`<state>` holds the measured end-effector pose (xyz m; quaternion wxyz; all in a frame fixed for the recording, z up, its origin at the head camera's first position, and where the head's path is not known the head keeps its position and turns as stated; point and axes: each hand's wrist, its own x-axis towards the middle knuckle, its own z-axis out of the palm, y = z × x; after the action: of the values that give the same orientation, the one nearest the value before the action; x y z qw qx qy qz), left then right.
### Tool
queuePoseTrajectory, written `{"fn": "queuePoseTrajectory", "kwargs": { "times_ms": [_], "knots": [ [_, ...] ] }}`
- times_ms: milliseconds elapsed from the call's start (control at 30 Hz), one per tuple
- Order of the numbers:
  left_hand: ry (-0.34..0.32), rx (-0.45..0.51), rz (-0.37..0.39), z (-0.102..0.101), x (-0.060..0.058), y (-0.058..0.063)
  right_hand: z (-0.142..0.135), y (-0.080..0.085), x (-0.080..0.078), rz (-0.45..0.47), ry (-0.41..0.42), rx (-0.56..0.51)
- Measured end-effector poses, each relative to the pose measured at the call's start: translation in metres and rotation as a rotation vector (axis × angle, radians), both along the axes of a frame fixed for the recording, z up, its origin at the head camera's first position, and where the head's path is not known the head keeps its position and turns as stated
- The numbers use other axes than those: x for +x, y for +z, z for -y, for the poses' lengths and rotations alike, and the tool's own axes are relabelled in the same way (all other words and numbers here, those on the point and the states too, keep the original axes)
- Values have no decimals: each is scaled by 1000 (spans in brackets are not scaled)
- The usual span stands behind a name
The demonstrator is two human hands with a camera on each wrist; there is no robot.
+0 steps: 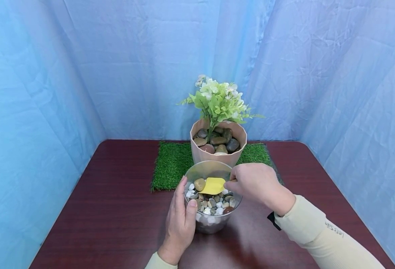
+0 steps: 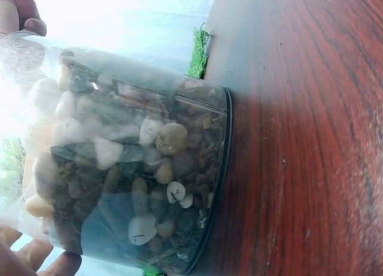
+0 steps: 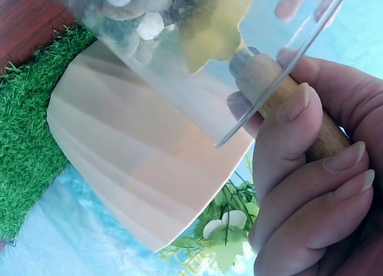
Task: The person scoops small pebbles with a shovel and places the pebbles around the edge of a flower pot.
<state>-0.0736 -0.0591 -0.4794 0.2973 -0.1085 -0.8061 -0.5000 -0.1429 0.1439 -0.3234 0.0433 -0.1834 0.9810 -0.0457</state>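
Observation:
A clear plastic pot [image 1: 211, 226] stands on the table with white, brown and grey pebbles [image 1: 214, 203] inside. My left hand [image 1: 180, 220] holds the pot at its left side, thumb by the near rim and fingers along the wall. Curled fingers of my right hand [image 1: 256, 183] grip the wooden handle [image 3: 278, 96] of a small trowel over the right rim. The trowel's yellow blade [image 1: 214, 185] lies over the pebbles inside the pot, beside a larger tan stone [image 1: 199, 184]. In the right wrist view, the blade shows through the clear wall.
Right behind the clear pot stands a pale pink planter [image 1: 217, 160] with large dark stones [image 1: 218, 141] and a white-flowered plant [image 1: 219, 101]. Green artificial turf [image 1: 172, 164] lies beneath it on the dark red table [image 1: 117, 209]. Blue cloth [image 1: 150, 67] hangs around the table.

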Motion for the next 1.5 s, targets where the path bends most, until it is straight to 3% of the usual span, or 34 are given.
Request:
{"fn": "queuePoseTrajectory", "kwargs": {
  "times_ms": [233, 567, 1500],
  "knots": [
    [6, -7, 3, 0, 0, 0, -2, -4, 2, -35, 11, -61],
    [2, -4, 0, 0, 0, 0, -2, -8, 2, -15, 15, -87],
    [5, -11, -10, -1, 0, -1, -2, -18, 9, -64, 33, -143]
  ]
}}
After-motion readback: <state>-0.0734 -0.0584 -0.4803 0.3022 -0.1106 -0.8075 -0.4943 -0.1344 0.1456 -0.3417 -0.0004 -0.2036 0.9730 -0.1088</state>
